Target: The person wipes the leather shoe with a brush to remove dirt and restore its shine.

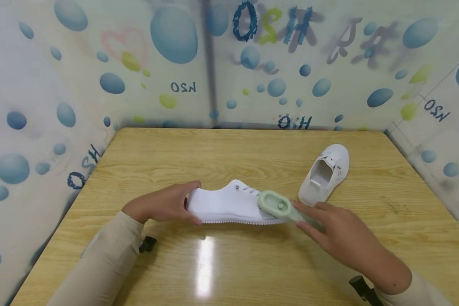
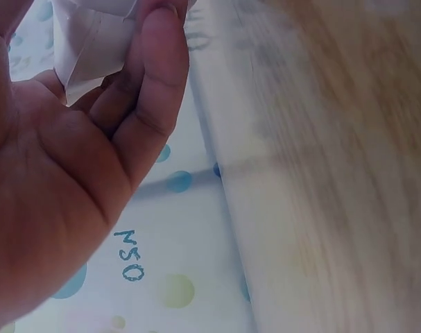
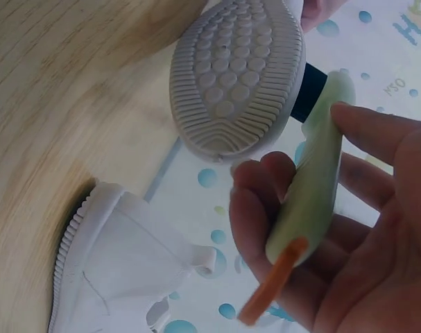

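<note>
A white lace-up shoe [image 1: 222,204] is held sideways above the table, toe to the right. My left hand [image 1: 168,204] grips it by the heel, thumb near the sole; in the left wrist view the fingers [image 2: 158,83] curl about the white heel. My right hand [image 1: 340,233] holds a pale green brush [image 1: 274,204] by its handle. Dark bristles [image 3: 309,92] meet the toe area of the shoe in the right wrist view, where the studded sole [image 3: 231,76] also shows. An orange loop [image 3: 272,281] hangs from the handle's end.
A second white shoe [image 1: 325,174] stands on the wooden table [image 1: 168,157] at the right, beyond my right hand. Walls with blue and green dots [image 1: 275,87] rise behind the table and at both sides.
</note>
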A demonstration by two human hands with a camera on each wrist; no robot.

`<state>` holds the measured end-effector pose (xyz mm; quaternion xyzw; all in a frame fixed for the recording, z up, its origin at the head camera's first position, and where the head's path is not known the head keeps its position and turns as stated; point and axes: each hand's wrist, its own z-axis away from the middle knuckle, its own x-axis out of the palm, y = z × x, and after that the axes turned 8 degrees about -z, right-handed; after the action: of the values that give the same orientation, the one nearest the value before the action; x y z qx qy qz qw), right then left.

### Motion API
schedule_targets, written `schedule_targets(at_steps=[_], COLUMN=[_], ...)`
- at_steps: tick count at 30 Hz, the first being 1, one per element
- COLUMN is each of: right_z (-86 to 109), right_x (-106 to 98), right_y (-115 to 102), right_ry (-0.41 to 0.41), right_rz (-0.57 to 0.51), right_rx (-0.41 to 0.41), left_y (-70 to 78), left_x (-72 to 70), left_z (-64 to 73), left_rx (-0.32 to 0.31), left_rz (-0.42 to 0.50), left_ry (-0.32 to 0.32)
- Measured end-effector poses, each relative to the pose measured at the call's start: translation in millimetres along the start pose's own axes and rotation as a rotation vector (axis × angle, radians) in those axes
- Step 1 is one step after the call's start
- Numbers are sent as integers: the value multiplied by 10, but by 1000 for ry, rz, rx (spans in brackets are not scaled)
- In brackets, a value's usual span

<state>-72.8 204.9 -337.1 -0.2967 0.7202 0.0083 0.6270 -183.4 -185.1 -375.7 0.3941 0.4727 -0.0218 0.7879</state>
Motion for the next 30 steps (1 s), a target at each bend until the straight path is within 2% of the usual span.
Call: schedule_targets(at_steps=[6,12,18,30], right_z=[-8,-22,-45,-81], right_x=[13,18,53,118], right_y=[33,82,142,193], right_ry=[-14,-43,-66,-145], right_rz=[-13,-59,-68,-63], right_rx=[46,101,125,160], left_y=[-1,-16,4,126], left_x=[-33,-62,-83,4], left_z=[7,-3,7,32], left_rx=[-8,-12,-26,-81], left_rz=[-30,-107,-142,-355], left_ry=[24,77,117,121])
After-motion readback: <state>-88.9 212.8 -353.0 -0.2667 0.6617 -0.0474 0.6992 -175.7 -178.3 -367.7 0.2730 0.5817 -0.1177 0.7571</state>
